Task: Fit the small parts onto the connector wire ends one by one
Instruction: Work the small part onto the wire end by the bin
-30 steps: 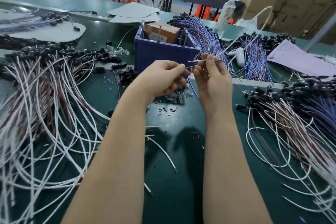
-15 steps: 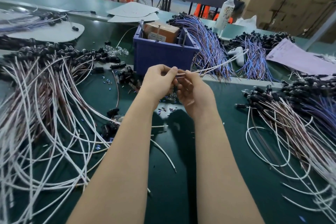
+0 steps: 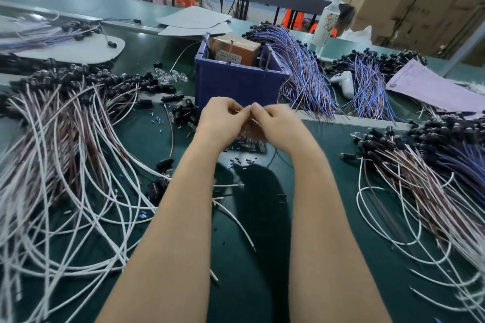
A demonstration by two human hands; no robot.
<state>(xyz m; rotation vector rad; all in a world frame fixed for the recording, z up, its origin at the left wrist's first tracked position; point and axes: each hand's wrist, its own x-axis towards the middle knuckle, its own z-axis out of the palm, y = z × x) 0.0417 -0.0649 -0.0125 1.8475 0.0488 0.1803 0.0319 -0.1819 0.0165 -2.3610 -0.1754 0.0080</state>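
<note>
Big stuff first: the green mat (image 3: 257, 231) is buried under a huge heap of white and brown wires (image 3: 65, 155) on the left and a similar heap (image 3: 433, 181) on the right. So I reckon the trick for this step is keeping the one connector wire (image 3: 241, 112) clear of all that tangle. Both hands are up in the middle, just in front of the bin. The left hand (image 3: 220, 119) and right hand (image 3: 277, 124) each have their fingers curled, thumb and forefinger pinching the thin wire where the fingertips nearly meet. Can't tell if a part is actually on the end, it's way too tiny. My take: grip close to the tip so the wire doesn't buckle, line the part up straight, and push it on rather than twisting. Spare small parts (image 3: 238, 161) are scattered on the mat right below the hands. Container-wise there's just the open-topped blue bin (image 3: 236, 84). It holds a brown labelled cardboard box (image 3: 236, 50), plus a couple of thin metal pins (image 3: 268, 60) sticking up; whatever's under the box is hidden.
</note>
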